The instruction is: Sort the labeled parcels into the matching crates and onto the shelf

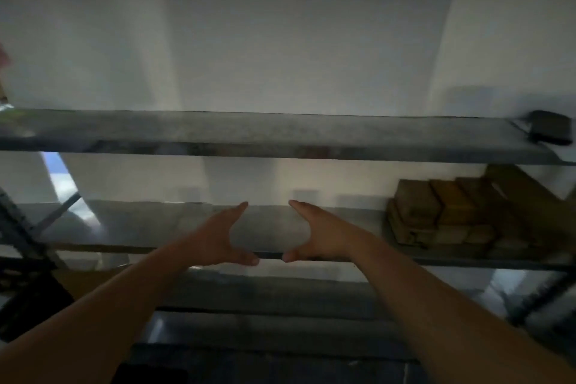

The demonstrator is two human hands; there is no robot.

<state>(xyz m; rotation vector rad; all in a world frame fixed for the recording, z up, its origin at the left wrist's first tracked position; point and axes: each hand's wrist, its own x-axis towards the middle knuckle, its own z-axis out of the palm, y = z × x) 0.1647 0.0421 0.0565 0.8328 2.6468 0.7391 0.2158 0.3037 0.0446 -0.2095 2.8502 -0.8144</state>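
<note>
reaching toward middle shelf (174,221): left hand (223,238), right hand (314,235), fingers spread wide, held nothing. brown parcels (442,212) stacked far right; labels blurred, unreadable.

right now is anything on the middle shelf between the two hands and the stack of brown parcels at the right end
Nothing visible. The left hand and right hand are open in front of the middle shelf, holding nothing. The shelf surface from the right hand to the brown parcels looks bare, though the picture is dim and blurred.

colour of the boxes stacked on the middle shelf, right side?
Brown boxes, cardboard-like, blurred in the head view, the only view.
</note>
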